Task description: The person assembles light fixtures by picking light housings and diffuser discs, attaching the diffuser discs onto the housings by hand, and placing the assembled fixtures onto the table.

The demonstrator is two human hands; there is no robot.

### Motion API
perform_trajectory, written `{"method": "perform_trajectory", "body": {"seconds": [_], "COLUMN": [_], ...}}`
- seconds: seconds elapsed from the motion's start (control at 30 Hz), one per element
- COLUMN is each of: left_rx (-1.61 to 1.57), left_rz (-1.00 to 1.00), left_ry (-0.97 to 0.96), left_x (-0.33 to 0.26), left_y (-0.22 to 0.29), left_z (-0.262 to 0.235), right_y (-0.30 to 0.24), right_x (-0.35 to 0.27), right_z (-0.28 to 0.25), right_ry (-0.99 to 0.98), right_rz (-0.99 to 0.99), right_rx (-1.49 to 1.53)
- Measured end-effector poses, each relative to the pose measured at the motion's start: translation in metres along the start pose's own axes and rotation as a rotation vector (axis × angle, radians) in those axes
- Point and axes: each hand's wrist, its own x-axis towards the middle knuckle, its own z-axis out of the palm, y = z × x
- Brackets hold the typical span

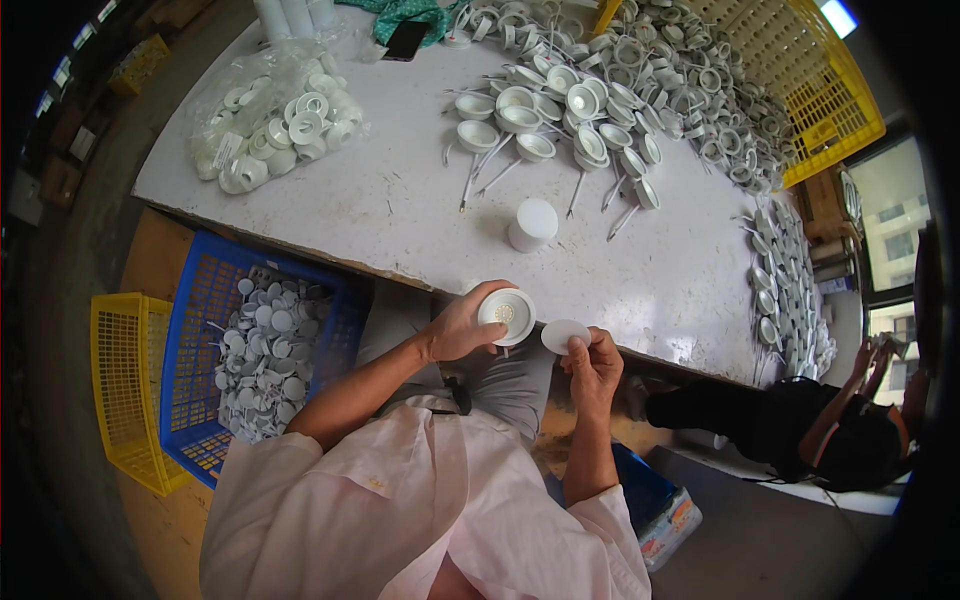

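Over my lap at the table's edge, my left hand [463,328] grips a round white LED downlight [512,300] by its rim. Its open face is up, with a cluster of small yellowish LEDs in the middle. My right hand [597,372] pinches a thin white disc [566,337] by its edge, just right of the downlight and apart from it. A white cylinder [534,224], perhaps a stack of such discs, stands on the table beyond my hands. Behind it lie several white downlights [519,118] with cables attached.
A plastic bag of white rings [290,125] lies on the table [400,215], far left. A phone [405,40] rests by green cloth. A yellow crate [840,110] spills rings at back right. Downlights fill a blue crate [200,350] at my left. Another person [780,425] is at right.
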Motion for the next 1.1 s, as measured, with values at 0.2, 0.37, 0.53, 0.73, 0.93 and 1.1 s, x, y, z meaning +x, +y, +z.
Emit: {"method": "perform_trajectory", "body": {"seconds": [0.2,0.37,0.53,0.73,0.93,1.1], "left_rx": [0.043,0.131,0.144,0.178,0.152,0.103], "left_rz": [-0.046,-0.05,-0.073,-0.061,-0.087,-0.11], "left_ry": [0.197,0.253,0.303,0.333,0.339,0.333], "left_x": [0.004,0.006,0.005,0.004,0.004,0.003], "left_y": [-0.008,-0.01,-0.007,-0.01,-0.008,-0.007], "left_z": [0.002,0.002,0.003,0.002,0.002,0.002], "right_y": [0.009,0.01,0.007,0.01,0.013,0.013], "right_x": [-0.006,-0.008,-0.012,-0.015,-0.015,-0.015], "right_z": [0.006,0.008,0.009,0.009,0.01,0.016], "right_ry": [0.001,0.001,0.001,-0.013,-0.008,0.067], "right_rz": [0.017,0.028,0.078,0.064,0.053,0.125], "right_rx": [-0.01,0.014,0.056,0.074,0.058,0.022]}}
